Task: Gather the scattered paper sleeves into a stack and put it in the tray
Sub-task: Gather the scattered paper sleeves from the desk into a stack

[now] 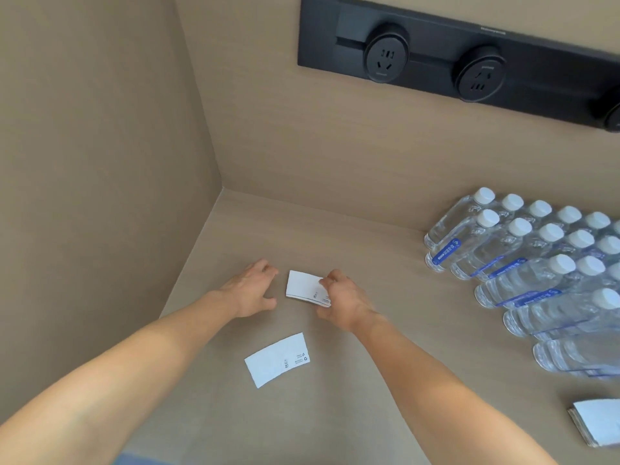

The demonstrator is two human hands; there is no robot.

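My right hand (342,298) pinches the right end of a small stack of white paper sleeves (303,287), held just above the beige counter. A short way left of that stack my left hand (252,290) hovers with fingers spread and nothing in it. One loose white paper sleeve (277,360) lies flat on the counter nearer to me, between my forearms. Another thick stack of sleeves (595,426) sits at the right edge of the view. No tray is in view.
Rows of clear water bottles with white caps (536,263) fill the right side of the counter (335,236). Beige walls close the corner at left and behind. A black socket strip (469,62) runs along the back wall.
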